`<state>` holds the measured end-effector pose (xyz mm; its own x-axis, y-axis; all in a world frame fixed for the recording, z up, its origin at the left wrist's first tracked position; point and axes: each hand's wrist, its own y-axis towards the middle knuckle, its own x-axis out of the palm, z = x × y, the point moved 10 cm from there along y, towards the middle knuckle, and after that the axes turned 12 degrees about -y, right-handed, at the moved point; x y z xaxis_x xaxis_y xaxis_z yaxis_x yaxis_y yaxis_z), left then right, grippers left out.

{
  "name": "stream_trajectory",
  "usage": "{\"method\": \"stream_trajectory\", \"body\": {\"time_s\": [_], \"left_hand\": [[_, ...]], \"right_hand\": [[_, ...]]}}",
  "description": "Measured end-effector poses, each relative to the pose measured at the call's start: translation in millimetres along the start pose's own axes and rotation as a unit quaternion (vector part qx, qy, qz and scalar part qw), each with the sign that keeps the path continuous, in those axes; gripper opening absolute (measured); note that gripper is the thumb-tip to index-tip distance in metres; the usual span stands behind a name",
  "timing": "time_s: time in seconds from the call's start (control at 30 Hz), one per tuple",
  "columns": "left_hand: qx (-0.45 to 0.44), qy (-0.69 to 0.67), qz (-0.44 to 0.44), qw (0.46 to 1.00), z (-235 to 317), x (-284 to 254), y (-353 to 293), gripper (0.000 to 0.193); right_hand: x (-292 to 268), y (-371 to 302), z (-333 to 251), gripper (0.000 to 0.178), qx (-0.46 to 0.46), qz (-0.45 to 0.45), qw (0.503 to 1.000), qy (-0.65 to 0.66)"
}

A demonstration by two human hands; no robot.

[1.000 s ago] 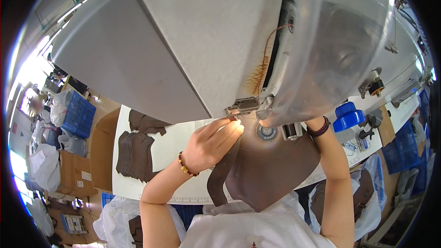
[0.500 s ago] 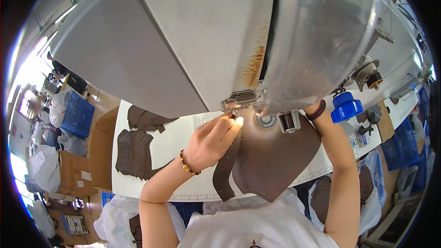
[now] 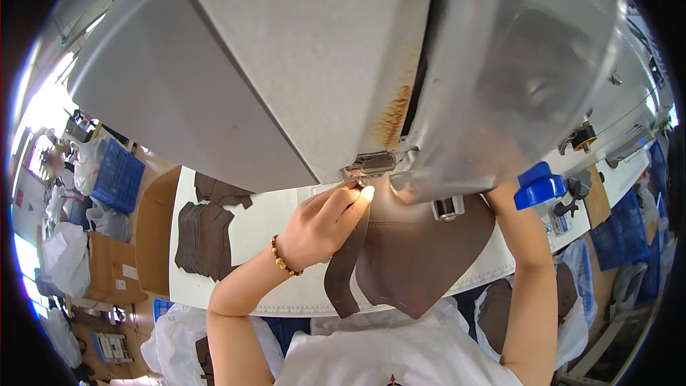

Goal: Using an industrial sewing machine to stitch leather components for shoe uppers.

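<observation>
My left hand (image 3: 321, 223) is closed in a pinch below the needle area of a grey sewing machine (image 3: 286, 64), at the upper end of a narrow brown leather-like strip (image 3: 341, 282). The strip hangs down toward me along the left edge of a larger brown panel (image 3: 429, 264). This panel lies on the white table, tapers to a point near the front edge and has a stitched line near its top. My right forearm (image 3: 525, 232) reaches up along the panel's right side. The right hand is behind the machine's blurred clear guard (image 3: 529, 64), so its fingers are hidden.
Stacked brown cut pieces (image 3: 204, 239) lie on the white table (image 3: 286, 214) at left. A blue knob (image 3: 539, 186) sticks out at right, and a small metal roller part (image 3: 448, 207) stands over the panel. White bags with brown pieces hang below the table. Cardboard boxes (image 3: 114, 268) and a blue crate (image 3: 118, 175) stand left.
The view has shifted, and the machine looks larger. A round disc above the panel is now hidden by the machine. My left hand keeps its pinch by the needle area.
</observation>
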<state>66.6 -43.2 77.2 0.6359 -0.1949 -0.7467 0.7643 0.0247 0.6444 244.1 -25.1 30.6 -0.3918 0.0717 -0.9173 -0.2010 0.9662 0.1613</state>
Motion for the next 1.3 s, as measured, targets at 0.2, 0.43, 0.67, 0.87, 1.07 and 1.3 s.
{"method": "stream_trajectory", "body": {"time_s": [0.2,0.43,0.67,0.87,1.07,1.3], "left_hand": [[0.032,-0.001,0.002,0.999,9,-8,4,0.037],[-0.029,-0.062,0.019,0.997,11,-21,2,0.029],[0.003,-0.122,0.037,0.992,23,-23,-19,0.025],[0.051,-0.072,0.032,0.996,33,-10,-23,0.022],[0.080,-0.035,0.032,0.996,38,-9,-20,0.019],[0.131,0.051,0.056,0.988,47,-13,-19,0.013]], "right_hand": [[-36,-30,-48,0.032,0.101,-0.030,0.994,-0.033],[13,-85,-183,0.037,-0.104,0.101,0.946,-0.291],[23,-100,-160,0.034,-0.082,0.216,0.946,-0.225],[23,-100,-159,0.034,-0.083,0.219,0.948,-0.216],[22,-100,-158,0.032,-0.081,0.224,0.947,-0.215],[19,-100,-162,0.031,-0.088,0.240,0.940,-0.225]]}}
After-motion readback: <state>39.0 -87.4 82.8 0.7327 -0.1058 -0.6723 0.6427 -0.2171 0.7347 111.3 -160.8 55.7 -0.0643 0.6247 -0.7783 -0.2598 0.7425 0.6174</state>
